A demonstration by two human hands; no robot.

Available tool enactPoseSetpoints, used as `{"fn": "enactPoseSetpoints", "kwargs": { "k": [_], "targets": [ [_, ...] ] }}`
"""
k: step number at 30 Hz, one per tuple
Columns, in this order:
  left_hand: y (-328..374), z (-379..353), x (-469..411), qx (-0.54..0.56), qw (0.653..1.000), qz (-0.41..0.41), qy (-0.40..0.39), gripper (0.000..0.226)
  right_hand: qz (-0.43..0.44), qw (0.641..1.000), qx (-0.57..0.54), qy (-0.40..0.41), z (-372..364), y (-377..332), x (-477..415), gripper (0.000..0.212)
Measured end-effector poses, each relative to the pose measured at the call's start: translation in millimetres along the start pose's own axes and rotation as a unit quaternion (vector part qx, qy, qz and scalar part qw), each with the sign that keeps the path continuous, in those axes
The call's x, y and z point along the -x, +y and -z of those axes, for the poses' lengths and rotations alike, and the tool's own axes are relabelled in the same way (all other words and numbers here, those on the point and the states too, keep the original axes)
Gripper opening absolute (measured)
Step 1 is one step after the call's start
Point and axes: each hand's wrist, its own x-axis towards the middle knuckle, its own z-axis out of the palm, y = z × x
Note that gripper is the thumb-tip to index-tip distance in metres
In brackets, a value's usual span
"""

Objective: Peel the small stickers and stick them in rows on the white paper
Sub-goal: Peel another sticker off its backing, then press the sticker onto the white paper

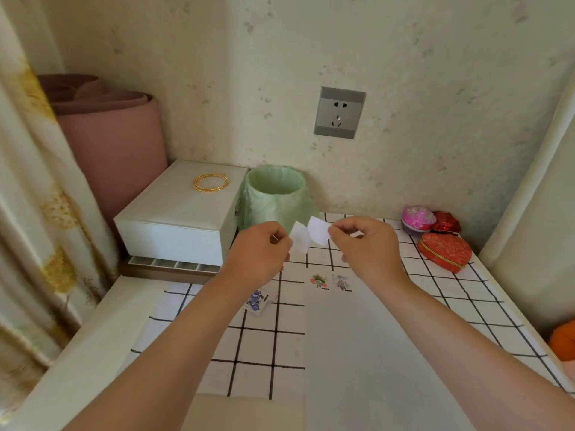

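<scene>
Hands are raised in the middle of the frame, close together but not touching. The left hand (258, 253) pinches a small white piece (300, 241), and the right hand (364, 247) pinches a second white piece (319, 234); the two pieces overlap between the hands. Which one is sticker and which is backing, I cannot tell. Below them the white paper (373, 353) lies on the checked tablecloth (258, 346), with a coloured sticker (319, 280) and a grey sticker (342, 282) side by side near its upper edge. A loose sticker packet (257, 300) lies just left of the paper.
</scene>
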Motion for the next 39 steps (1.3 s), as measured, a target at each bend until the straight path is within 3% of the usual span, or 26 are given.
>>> {"fn": "enactPoseSetpoints", "kwargs": {
  "k": [9,15,23,26,30,39],
  "targets": [
    [-7.0,29.5,-7.5,0.084,0.995,0.029,0.039,0.016,0.127,0.981,0.146,0.021,-62.1,-59.1,-81.1,0.012],
    [-10.0,36.0,-8.5,0.11,0.993,0.04,0.032,0.017,0.187,0.91,0.365,-0.058,-83.6,-54.5,-102.4,0.017],
    [-2.4,27.3,-5.7,0.145,0.987,0.062,0.013,0.013,0.264,0.932,0.244,-0.038,-54.3,-53.3,-66.9,0.013],
    [6.3,16.3,-2.8,0.183,0.98,0.079,-0.009,0.013,0.285,0.931,0.214,-0.076,-28.0,-41.8,-36.5,0.014],
    [16.1,-4.6,0.5,0.192,0.976,0.087,-0.056,0.014,0.294,0.91,0.274,-0.105,5.2,-17.3,-3.7,0.019],
    [39.7,-51.7,7.2,0.227,0.951,0.148,-0.146,0.012,0.362,0.873,0.325,-0.023,45.9,26.6,9.0,0.01]
  ]
}}
